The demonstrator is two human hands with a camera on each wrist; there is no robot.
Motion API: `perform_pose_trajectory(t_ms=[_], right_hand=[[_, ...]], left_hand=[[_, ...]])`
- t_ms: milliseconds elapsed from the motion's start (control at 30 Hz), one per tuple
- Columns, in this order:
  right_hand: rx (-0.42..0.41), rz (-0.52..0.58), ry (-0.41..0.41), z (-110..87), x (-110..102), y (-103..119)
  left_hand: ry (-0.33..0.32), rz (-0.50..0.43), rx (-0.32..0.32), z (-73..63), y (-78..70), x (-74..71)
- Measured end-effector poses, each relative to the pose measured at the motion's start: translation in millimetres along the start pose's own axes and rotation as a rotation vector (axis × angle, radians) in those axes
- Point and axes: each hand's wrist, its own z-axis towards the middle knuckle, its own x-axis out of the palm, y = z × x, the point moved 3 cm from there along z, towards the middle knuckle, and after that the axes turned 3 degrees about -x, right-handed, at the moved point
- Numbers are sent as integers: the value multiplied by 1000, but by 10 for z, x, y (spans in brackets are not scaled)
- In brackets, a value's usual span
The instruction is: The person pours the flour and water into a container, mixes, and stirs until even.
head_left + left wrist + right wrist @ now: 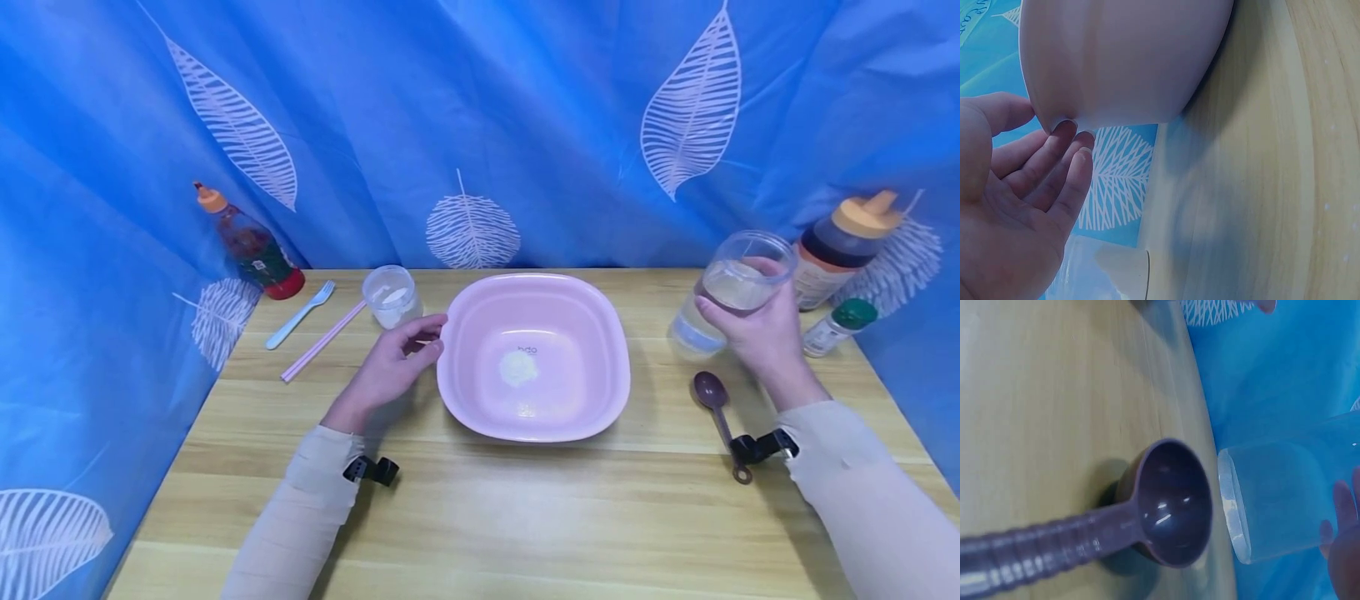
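The right grip (765,335) is wrapped round a clear container (737,283) of liquid, roughly upright, right of the pink basin (607,358) and apart from it; the left grip (392,360) pinches the basin's left rim. The right wrist view shows the container's base against the curtain (1266,375), apparently off the surface (1035,425); only the head view shows the basin's whitish patch (517,367).

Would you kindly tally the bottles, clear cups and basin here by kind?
Bottles: 3 (red-based bottle, dark-filled bottle, green-capped bottle)
Clear cups: 2 (small cup, tall cup)
Basin: 1 (pink basin)
Total: 6
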Motion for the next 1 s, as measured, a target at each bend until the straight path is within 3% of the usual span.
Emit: perform_pose_trajectory(t_ms=[200,600,1000], right_hand=[[-84,-37,65,-131,-33,133],[-167,-187,227,-287,7,336],[-315,-219,337,-411,102,487]], left_hand=[[6,-7,-14,-12,-6,1],[-4,-6,-3,5,-11,-4],[-5,2,-16,-2,-26,6]])
